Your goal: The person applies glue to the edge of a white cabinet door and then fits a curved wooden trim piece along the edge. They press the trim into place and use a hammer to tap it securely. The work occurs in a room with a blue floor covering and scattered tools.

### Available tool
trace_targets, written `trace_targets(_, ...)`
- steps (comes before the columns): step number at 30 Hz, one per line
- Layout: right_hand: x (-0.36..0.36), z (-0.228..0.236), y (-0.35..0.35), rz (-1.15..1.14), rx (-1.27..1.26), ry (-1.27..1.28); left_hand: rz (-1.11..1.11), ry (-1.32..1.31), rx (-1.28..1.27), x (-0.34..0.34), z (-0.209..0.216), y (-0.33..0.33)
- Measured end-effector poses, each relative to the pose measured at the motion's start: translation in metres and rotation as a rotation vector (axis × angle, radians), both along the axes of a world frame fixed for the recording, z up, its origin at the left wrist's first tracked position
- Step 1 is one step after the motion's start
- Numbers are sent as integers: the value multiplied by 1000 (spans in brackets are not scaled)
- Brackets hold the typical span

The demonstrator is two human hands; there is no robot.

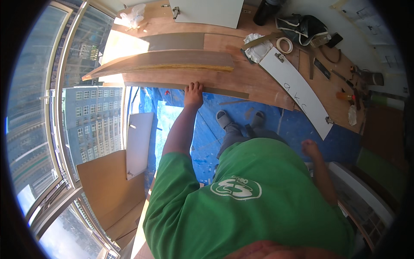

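Observation:
My left hand (193, 96) is at the near edge of the wooden worktop, its fingers curled over a long, thin grey-brown strip (230, 93) that runs along that edge. The thumb is hidden from sight. Just beyond the fingers, a long wooden board (161, 59) with a pale layered edge stands or leans on the worktop; which of the two I cannot tell. My right hand (309, 148) hangs at my right side, away from the worktop, with its fingers curled in and nothing visible in them.
On the worktop (263, 93) lie a white hinged panel (297, 93), a tape roll (284, 45), a dark bag (302, 28) and several tools. Another white panel (139, 144) and a brown board (110, 190) lean by the windows at left. Blue sheeting (207, 116) covers the floor.

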State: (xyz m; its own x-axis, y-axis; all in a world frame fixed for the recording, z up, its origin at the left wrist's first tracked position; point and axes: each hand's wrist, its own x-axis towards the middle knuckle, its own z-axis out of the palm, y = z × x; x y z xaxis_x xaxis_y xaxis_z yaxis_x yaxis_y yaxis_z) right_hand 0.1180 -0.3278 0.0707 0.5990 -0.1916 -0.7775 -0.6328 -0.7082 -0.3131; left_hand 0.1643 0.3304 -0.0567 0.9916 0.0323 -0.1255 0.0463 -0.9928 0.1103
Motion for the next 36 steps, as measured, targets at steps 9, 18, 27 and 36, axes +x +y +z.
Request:
trace_targets(9, -9, -10, -13, 94, 19, 17, -100, 41, -4, 13, 5, 10)
trace_targets(18, 9, -7, -2, 116, 27, 14, -26, 17, -51, 11, 16, 16)
trace_targets(27, 36, 5, 22, 222, 21, 0, 51, 61, -96, 17, 17, 17)
trace_targets(36, 56, 6, 22, 184, 45, 10, 87, 135, 29, 26, 18, 21)
